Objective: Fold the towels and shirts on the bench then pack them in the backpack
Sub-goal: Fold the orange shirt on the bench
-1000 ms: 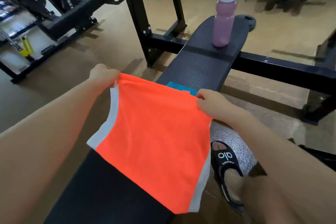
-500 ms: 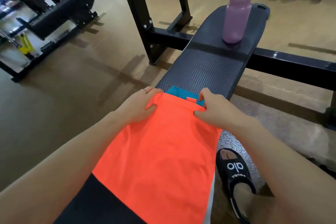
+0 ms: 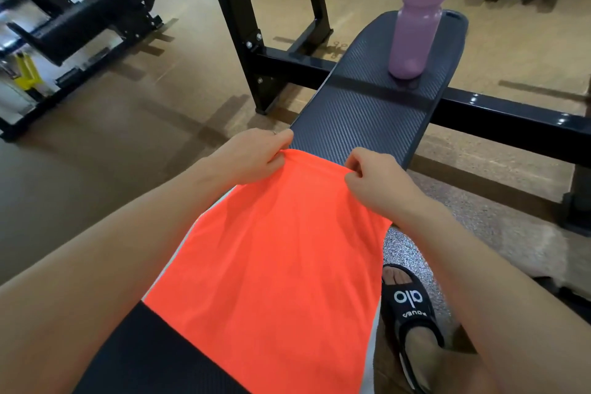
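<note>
1. Orange shirt, smooth knit with pale side trim, flat on ribbed black bench.
2. Far hem pinched by left hand and right hand (fingers curled).
3. Purple bottle upright beyond.
4. Black sandal, "alo".

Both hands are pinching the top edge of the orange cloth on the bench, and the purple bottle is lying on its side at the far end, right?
Not quite. In the head view the purple bottle stands upright at the far end of the bench, not on its side. The rest holds: the left hand and right hand both pinch the top edge of the orange cloth.
</note>
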`<state>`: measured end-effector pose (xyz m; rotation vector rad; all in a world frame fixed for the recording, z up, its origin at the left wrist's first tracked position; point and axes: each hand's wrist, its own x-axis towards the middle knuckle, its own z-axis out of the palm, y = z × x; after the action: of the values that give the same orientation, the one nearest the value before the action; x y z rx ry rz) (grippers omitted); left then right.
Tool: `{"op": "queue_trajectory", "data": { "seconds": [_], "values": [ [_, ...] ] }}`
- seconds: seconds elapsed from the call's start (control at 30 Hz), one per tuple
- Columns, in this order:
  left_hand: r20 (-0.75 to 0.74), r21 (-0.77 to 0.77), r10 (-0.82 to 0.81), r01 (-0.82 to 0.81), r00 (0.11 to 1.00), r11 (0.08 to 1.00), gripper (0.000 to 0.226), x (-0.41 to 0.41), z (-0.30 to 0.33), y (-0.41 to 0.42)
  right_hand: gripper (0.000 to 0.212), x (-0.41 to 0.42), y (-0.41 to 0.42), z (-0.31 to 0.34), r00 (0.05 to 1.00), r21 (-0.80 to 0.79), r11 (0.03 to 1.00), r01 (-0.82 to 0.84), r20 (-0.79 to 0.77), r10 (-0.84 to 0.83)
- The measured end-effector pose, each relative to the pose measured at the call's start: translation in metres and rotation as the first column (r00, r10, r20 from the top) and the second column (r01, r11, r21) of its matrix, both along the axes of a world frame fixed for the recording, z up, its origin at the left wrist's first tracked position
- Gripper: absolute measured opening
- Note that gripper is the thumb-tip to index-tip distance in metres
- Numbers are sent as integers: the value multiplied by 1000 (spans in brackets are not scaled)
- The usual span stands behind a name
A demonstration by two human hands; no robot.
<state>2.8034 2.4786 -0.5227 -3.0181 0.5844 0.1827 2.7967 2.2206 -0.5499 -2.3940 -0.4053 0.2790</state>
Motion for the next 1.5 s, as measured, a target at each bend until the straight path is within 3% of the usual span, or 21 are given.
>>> {"op": "queue_trajectory", "data": {
  "seconds": [0.13,0.23,0.33,0.43,0.53,0.6,0.67,0.77,0.9,1.0,1.07,1.23,1.3,1.4,1.5],
  "values": [
    [27,39,47,-48,999,998,10,11,-12,-5,15,8,2,-12,994,-121,993,12,107,1],
    [-5,65,191,-190,982,980,45,8,-33,-8,24,7,5,-21,989,-296,955,3,140,41],
    [41,-240,412,-392,910,888,55,-21,-33,-9,38,7,16,-21,993,-214,977,-11,115,36],
    [66,-480,704,-596,707,644,59,-90,-26,-8,48,9,31,-20,998,-165,984,-64,13,67],
    [-94,-484,935,-836,343,258,70,-188,-29,-16,47,10,41,-21,997,-245,968,-61,-64,47],
    [-289,-459,952,-887,100,-46,81,-247,-35,-27,41,9,46,-18,992,-244,967,-71,-115,44],
    [-426,-496,905,-837,4,-230,89,-289,-38,-41,28,10,49,-14,984,-204,974,-102,-165,68],
    [-586,-555,809,-709,-38,-435,84,-310,-31,-64,20,7,47,-8,971,-162,978,-132,-217,96],
    [-821,-470,569,-518,-41,-715,64,-303,-32,-80,16,-4,41,3,975,-91,991,-96,-208,75],
    [-917,-379,396,-385,36,-842,31,-299,-26,-91,16,-12,33,9,984,-19,999,-45,-175,41],
    [-945,-328,308,-323,114,-888,23,-300,-10,-94,25,-15,27,15,985,7,999,-32,-170,32],
    [-932,-334,257,-329,257,-883,31,-317,20,-76,35,-17,20,38,966,33,999,-41,-256,48],
    [-912,-392,309,-354,269,-849,27,-322,33,-67,37,-16,22,52,948,59,997,-41,-314,57],
    [-857,-510,423,-360,295,-782,20,-324,55,-47,19,-18,35,84,922,128,990,-51,-375,96],
    [-802,-595,523,-300,288,-746,16,-322,81,-18,29,-21,62,117,913,234,971,-45,-386,135]
  ]
}}
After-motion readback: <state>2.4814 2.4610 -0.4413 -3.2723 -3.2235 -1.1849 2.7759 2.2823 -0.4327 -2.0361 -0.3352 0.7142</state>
